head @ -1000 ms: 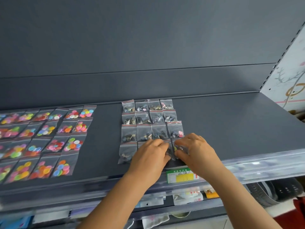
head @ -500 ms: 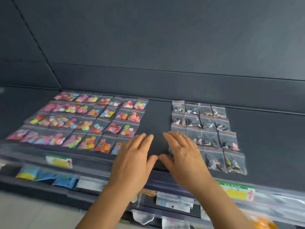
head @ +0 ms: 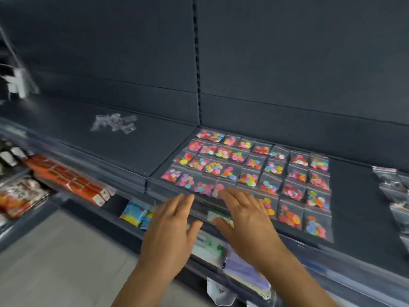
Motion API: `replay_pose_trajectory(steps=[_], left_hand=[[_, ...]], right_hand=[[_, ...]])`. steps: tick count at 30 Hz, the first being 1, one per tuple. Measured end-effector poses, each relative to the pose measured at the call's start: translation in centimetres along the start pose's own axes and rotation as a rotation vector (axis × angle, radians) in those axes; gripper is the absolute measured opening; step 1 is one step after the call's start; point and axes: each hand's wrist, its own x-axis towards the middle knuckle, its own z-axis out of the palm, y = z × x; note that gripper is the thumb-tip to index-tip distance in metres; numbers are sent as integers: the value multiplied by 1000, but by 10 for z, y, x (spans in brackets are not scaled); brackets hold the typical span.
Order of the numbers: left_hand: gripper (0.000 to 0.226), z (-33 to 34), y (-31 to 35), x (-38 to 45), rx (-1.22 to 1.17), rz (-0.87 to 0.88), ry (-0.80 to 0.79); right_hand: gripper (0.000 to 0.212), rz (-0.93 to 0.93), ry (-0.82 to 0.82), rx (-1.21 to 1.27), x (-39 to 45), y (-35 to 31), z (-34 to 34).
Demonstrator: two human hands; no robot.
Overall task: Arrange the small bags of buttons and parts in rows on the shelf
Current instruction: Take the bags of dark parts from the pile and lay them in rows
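Small clear bags of coloured buttons [head: 261,171] lie in neat rows on the dark shelf [head: 354,196]. A second block of bags with dark metal parts [head: 394,187] shows at the right edge, cut off. A loose heap of clear bags [head: 115,122] lies on the adjoining shelf section to the left. My left hand [head: 170,231] hovers flat, fingers straight, in front of the shelf edge, holding nothing. My right hand [head: 245,216] is spread flat over the front row of button bags, covering some; whether it touches them is unclear.
A clear plastic rail with price labels [head: 219,218] runs along the shelf front. Below are orange boxes [head: 70,180], red snack packs [head: 17,196], blue-yellow packets [head: 135,213] and hanging bags. Grey floor lies lower left. An upright slotted post [head: 197,63] splits the back panel.
The view has swung left from the metal-part bags to the coloured button bags. Both hands let go of the part bags, opened flat and moved left along the shelf front.
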Motion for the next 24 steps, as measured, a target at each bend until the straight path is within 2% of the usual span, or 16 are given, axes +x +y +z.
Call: replay_pose_trajectory(steps=[10,17,24], left_hand=[[60,-59,-156,6,14,-155,89],[57,-75,-234,35,2,-259,150],[59,-89,-304,116,21,-248,190]], right_hand=[[58,-162,-52,53,96,-140,68],[59,-249,-108,23,171,-190,101],[61,-273,-121,50,274,-219,128]])
